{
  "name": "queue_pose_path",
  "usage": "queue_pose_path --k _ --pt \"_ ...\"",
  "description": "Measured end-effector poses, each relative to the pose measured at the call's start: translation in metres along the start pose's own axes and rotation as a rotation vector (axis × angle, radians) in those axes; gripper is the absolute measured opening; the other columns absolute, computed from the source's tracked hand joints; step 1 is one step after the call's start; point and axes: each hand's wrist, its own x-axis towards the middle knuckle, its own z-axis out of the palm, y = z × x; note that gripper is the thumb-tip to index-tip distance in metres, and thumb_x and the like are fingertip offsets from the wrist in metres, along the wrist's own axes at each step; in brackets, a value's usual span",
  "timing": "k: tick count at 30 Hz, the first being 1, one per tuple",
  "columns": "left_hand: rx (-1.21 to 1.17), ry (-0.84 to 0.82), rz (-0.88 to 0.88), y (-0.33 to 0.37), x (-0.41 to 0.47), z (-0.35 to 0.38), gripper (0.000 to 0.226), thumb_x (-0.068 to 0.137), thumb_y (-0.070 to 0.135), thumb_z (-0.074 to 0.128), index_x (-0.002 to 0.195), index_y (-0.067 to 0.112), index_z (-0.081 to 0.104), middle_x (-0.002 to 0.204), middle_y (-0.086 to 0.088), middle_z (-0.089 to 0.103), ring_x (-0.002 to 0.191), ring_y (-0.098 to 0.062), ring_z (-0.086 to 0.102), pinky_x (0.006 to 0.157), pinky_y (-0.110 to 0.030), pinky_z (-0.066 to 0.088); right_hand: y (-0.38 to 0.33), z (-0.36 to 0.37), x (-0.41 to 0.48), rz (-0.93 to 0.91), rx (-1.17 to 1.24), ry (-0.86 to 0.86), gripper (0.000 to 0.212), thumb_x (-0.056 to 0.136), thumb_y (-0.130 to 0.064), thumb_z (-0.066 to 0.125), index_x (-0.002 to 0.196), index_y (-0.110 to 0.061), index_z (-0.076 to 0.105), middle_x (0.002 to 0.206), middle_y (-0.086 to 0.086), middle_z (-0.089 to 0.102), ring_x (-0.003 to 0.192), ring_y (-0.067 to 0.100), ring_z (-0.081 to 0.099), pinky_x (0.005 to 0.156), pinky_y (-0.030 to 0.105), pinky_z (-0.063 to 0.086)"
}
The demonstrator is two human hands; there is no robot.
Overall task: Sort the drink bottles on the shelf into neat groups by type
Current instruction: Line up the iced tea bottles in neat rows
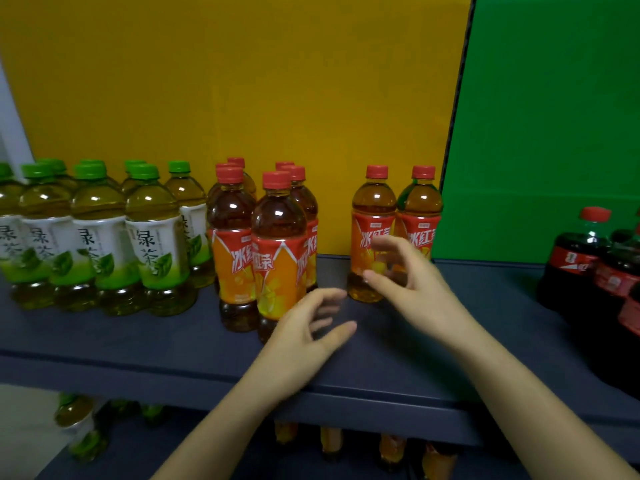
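Note:
Several green-capped green tea bottles (pixel 152 237) stand grouped at the left of the dark shelf (pixel 173 341). A cluster of red-capped iced tea bottles (pixel 277 251) stands in the middle. Two more iced tea bottles stand apart by the back panel, one (pixel 372 209) directly behind my right hand and one (pixel 422 209) to its right. My right hand (pixel 412 282) hovers in front of these two, fingers spread and slightly curled, holding nothing. My left hand (pixel 308 334) is relaxed just right of the front iced tea bottle, empty. Dark cola bottles (pixel 581 265) stand at the right.
A yellow panel (pixel 242 81) and a green panel (pixel 554 116) back the shelf. The shelf's front edge (pixel 138 372) runs across the lower view. More bottles (pixel 79 427) show on a lower shelf beneath. Bare shelf lies between the iced tea cluster and the cola.

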Motion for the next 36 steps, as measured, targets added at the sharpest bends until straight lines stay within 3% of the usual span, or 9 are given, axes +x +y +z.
queue_pose_path --k 5,10,15,17,20,24,27,32,36 --pt "0.036 0.346 0.094 -0.007 -0.037 -0.042 0.01 0.078 0.01 0.072 0.078 0.019 0.066 0.074 0.003 0.067 0.066 -0.002 0.059 0.061 -0.01 0.045 -0.028 0.053 0.0 -0.016 0.045 -0.088 0.068 0.078 -0.035 0.071 0.134 -0.021 0.036 0.129 -0.006 0.049 0.112 0.005 0.049 0.092 0.025 0.048" --pt "0.308 0.653 0.118 -0.035 -0.03 -0.077 0.032 0.077 0.018 0.074 0.095 0.027 0.049 0.097 0.012 0.052 0.086 -0.004 0.056 0.075 -0.014 0.046 -0.046 0.093 -0.001 0.044 -0.165 -0.001 0.097 0.067 -0.066 0.065 0.14 -0.022 0.019 0.139 -0.006 0.038 0.126 0.014 0.043 0.095 0.043 0.047" --pt "0.29 0.573 0.001 -0.051 -0.001 -0.086 0.084 0.059 0.051 0.07 0.125 0.011 0.039 0.122 -0.003 0.047 0.108 -0.016 0.052 0.08 -0.015 0.042 -0.055 0.118 0.003 0.087 -0.332 0.2 0.094 0.065 -0.064 0.068 0.132 -0.016 0.022 0.129 -0.001 0.042 0.12 0.019 0.047 0.084 0.038 0.049" --pt "0.231 0.537 -0.02 -0.05 0.009 -0.086 0.088 0.055 0.048 0.072 0.128 0.012 0.036 0.125 -0.007 0.051 0.106 -0.017 0.055 0.076 -0.014 0.044 -0.053 0.118 0.005 0.092 -0.294 0.224 0.085 0.066 -0.057 0.071 0.126 -0.017 0.027 0.124 -0.001 0.047 0.116 0.021 0.051 0.083 0.037 0.049" --pt "0.212 0.558 -0.035 -0.048 0.022 -0.087 0.085 0.06 0.029 0.084 0.128 0.012 0.037 0.125 -0.008 0.054 0.108 -0.018 0.056 0.087 -0.028 0.048 -0.049 0.107 0.005 0.089 -0.204 0.218 0.078 0.063 -0.052 0.076 0.12 -0.02 0.033 0.118 -0.003 0.053 0.11 0.021 0.055 0.082 0.037 0.05" --pt "0.28 0.666 -0.025 -0.048 0.034 -0.085 0.074 0.059 0.035 0.085 0.119 0.011 0.048 0.115 -0.006 0.061 0.105 -0.022 0.058 0.091 -0.044 0.049 -0.039 0.09 0.002 0.086 -0.069 0.192 0.085 0.057 -0.046 0.083 0.126 -0.022 0.039 0.121 -0.005 0.055 0.111 0.014 0.054 0.09 0.034 0.048" --pt "0.294 0.691 -0.013 -0.045 0.034 -0.086 0.071 0.056 0.04 0.085 0.114 0.012 0.055 0.109 -0.005 0.065 0.1 -0.021 0.061 0.089 -0.042 0.051 -0.031 0.076 -0.002 0.095 0.024 0.181 0.091 0.054 -0.046 0.085 0.13 -0.021 0.041 0.122 -0.006 0.057 0.111 0.012 0.055 0.094 0.038 0.049" --pt "0.244 0.66 0.036 -0.031 0.02 -0.086 0.059 0.052 0.036 0.088 0.101 0.018 0.06 0.091 0.005 0.066 0.086 -0.01 0.063 0.084 -0.034 0.053 -0.022 0.042 -0.009 0.117 0.146 0.153 0.075 0.057 -0.032 0.085 0.122 -0.027 0.047 0.105 -0.02 0.058 0.097 -0.004 0.055 0.083 0.017 0.046" --pt "0.171 0.591 0.114 -0.015 0.01 -0.069 0.056 0.05 0.039 0.087 0.097 0.025 0.061 0.091 0.013 0.067 0.089 -0.002 0.063 0.083 -0.029 0.053 -0.01 0.01 -0.011 0.16 0.181 0.172 0.079 0.054 -0.031 0.085 0.123 -0.027 0.048 0.111 -0.011 0.061 0.105 0.008 0.057 0.093 0.031 0.046"
